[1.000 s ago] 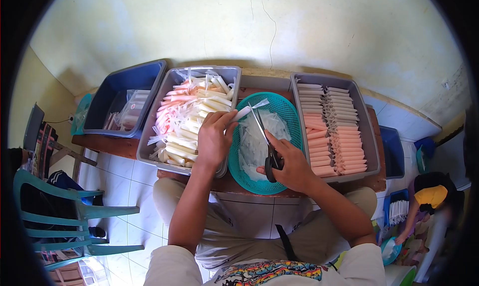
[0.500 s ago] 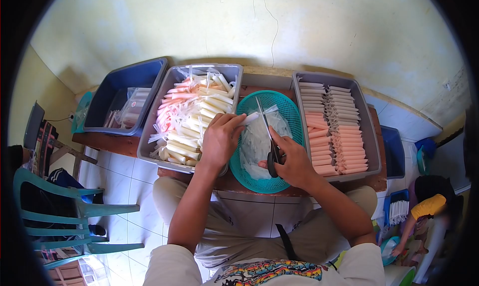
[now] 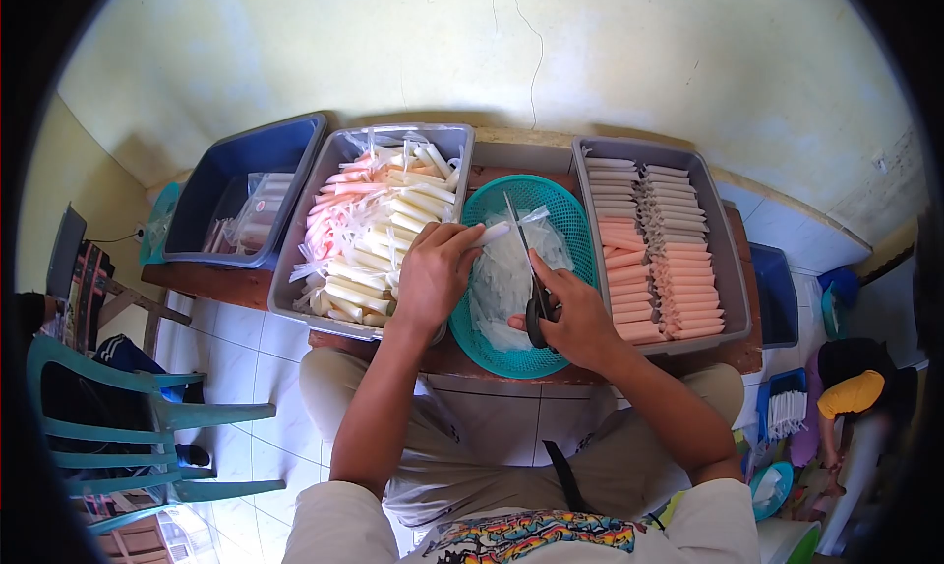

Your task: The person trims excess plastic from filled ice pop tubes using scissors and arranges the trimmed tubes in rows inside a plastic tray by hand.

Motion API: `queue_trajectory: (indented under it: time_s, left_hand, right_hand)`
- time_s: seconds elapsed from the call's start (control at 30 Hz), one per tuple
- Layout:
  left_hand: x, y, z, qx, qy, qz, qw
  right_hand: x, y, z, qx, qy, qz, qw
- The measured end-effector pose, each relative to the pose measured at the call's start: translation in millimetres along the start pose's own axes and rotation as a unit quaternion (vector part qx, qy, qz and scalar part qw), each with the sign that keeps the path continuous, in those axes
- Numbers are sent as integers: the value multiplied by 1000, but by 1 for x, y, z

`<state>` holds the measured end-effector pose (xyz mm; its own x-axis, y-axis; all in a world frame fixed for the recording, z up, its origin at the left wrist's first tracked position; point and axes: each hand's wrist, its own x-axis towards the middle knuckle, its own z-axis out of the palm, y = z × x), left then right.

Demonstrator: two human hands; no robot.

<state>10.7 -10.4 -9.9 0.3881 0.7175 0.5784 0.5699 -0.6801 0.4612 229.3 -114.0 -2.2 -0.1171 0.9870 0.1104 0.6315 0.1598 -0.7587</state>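
Observation:
In my left hand (image 3: pixel 434 272), a pale filled plastic tube (image 3: pixel 492 235) is pinched, its end pointing right over the basket. My right hand (image 3: pixel 582 320) grips black-handled scissors (image 3: pixel 522 235), whose blades point up and away just past the tube's end. Beneath both hands is a green mesh basket (image 3: pixel 568 202) heaped with clear plastic scraps (image 3: pixel 503 294). To the left, a grey tub (image 3: pixel 468 156) is piled with loose cream and pink tubes (image 3: pixel 423 205) with long plastic ends. On the right, another grey tub (image 3: pixel 736 269) holds pink and greyish tubes (image 3: pixel 693 279) stacked in rows.
A dark blue tub (image 3: pixel 197 195) with packed bags stands at the far left of the wooden bench (image 3: pixel 231 281). A green plastic chair (image 3: pixel 98 431) is at lower left. Another person (image 3: pixel 851 392) bends near a basin (image 3: pixel 772 490) at right. The wall rises behind the tubs.
My hands, the tube and the scissors hold nearly the same positions. At the right, the other person's arm has drawn back from the basin. The view has shifted slightly.

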Motion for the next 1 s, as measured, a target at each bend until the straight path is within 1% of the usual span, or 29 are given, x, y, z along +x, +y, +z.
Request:
queue_trajectory:
  time_s: [0.1, 0.2, 0.47, 0.7, 0.8, 0.87, 1.0]
  left_hand:
    - [-1, -1, 1, 5, 0, 0, 1000]
    - [-1, -2, 2, 13, 2, -1, 1000]
    - [-3, -6, 2, 21, -9, 1, 1000]
    - [-3, -5, 1, 22, -10, -9, 1000]
    - [-2, -4, 1, 18, -8, -7, 1000]
    - [-1, -3, 0, 17, -7, -6, 1000]
    - [0, -1, -1, 8, 5, -4, 1000]
  right_hand:
    - [0, 1, 2, -9, 3, -2, 1000]
    - [0, 2, 3, 11, -5, 7, 1000]
    - [-2, 2, 2, 44, -45, 39, 997]
    - [-1, 8, 5, 64, -34, 35, 997]
    - [2, 5, 4, 55, -32, 44, 997]
    - [4, 5, 4, 11, -40, 51, 998]
    - [7, 2, 6, -20, -54, 59, 997]
